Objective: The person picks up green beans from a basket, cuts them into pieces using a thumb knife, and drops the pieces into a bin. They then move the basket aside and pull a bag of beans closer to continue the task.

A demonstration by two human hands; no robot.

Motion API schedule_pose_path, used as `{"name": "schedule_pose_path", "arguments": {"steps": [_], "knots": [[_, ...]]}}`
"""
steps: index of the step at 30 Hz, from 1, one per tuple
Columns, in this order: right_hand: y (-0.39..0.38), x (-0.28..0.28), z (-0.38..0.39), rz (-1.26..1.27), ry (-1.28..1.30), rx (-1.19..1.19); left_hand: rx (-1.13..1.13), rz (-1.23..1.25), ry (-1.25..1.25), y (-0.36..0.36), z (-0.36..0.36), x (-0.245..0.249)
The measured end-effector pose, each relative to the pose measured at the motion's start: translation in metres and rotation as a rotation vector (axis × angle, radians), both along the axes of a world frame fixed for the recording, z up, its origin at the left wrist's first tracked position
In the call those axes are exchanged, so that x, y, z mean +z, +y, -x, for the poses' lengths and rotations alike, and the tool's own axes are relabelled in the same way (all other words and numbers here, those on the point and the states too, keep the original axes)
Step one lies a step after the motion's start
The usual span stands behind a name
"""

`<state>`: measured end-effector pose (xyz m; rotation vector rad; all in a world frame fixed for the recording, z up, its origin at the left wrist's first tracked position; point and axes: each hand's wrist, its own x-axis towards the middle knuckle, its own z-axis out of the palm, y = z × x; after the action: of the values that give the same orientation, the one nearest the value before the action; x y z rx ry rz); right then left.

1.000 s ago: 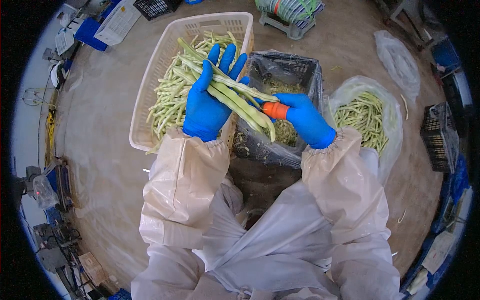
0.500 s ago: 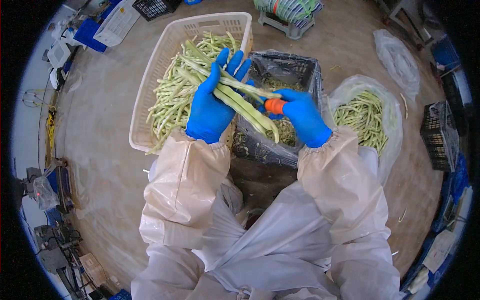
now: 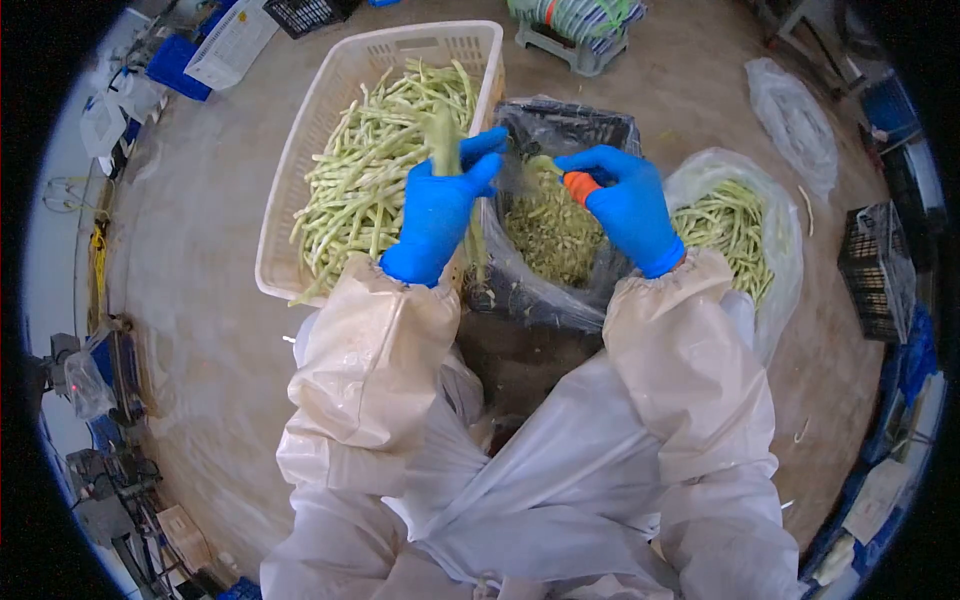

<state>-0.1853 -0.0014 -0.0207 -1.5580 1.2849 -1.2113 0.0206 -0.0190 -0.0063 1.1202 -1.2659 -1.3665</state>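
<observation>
My left hand (image 3: pixel 436 212), in a blue glove, is wrapped round a bundle of long green beans (image 3: pixel 443 140) that stands upright and is blurred at the top. Over the black crate (image 3: pixel 622 138) is my right hand (image 3: pixel 630 205), also gloved in blue, with an orange cover (image 3: pixel 580 186) on its thumb. Its thumb and forefinger pinch together at a pale green bean end (image 3: pixel 545 166). Bean scraps (image 3: pixel 550 235) lie in the plastic-lined crate below. Left of that, a large white crate (image 3: pixel 285 215) holds a heap of beans (image 3: pixel 370 170).
A clear plastic bag (image 3: pixel 790 215) of beans stands to the right of the crates. Another plastic bag (image 3: pixel 790 115) lies on the floor behind it. A black crate (image 3: pixel 875 265) stands at far right, and a low stool (image 3: pixel 580 62) with a striped bundle stands at the back.
My hands have moved apart. The beans in my left hand have swung from lying slanted across both hands to upright, and my right hand has risen slightly, away from the bundle.
</observation>
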Motion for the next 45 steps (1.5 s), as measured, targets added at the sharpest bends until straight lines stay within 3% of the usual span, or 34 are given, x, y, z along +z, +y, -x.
{"name": "schedule_pose_path", "arguments": {"steps": [3,6,10,12,16,19,24,27,33,37,39,43,45], "knots": [[0.008,0.011,-0.006,-0.020,0.035,0.132,-0.104,0.332,-0.294,0.008,0.010,-0.009],[0.013,0.015,-0.010,0.133,0.196,0.134,-0.216,0.252,-0.505,0.011,0.011,-0.010],[0.018,0.012,-0.016,0.386,0.392,0.019,-0.097,0.267,-0.628,0.016,0.019,-0.009],[0.018,0.003,-0.020,0.457,0.415,-0.059,-0.007,0.279,-0.554,0.024,0.027,-0.003],[0.027,0.022,-0.030,0.126,0.076,-0.125,0.104,0.338,-0.413,0.025,0.030,0.000],[0.023,0.024,-0.030,0.078,-0.125,-0.123,0.039,0.015,-0.262,0.023,0.029,0.013],[0.025,0.027,-0.033,0.082,-0.168,-0.158,0.027,-0.069,-0.081,0.027,0.030,0.027],[0.031,0.044,-0.033,-0.058,-0.454,-0.101,0.044,-0.106,0.080,0.033,0.034,0.029],[0.025,0.032,-0.029,-0.214,-0.702,0.058,0.048,-0.184,0.280,0.032,0.028,0.030],[0.028,0.045,-0.026,-0.055,-0.464,-0.019,0.164,-0.002,0.163,0.028,0.028,0.042],[0.023,0.039,-0.016,0.049,-0.365,-0.033,0.255,0.058,0.234,0.013,0.002,0.044],[0.012,0.036,0.010,-0.081,-0.247,-0.108,0.388,0.329,0.339,-0.020,-0.070,0.057],[-0.003,0.001,0.019,-0.095,-0.224,-0.054,0.417,0.442,0.328,-0.024,-0.093,0.072]]}}
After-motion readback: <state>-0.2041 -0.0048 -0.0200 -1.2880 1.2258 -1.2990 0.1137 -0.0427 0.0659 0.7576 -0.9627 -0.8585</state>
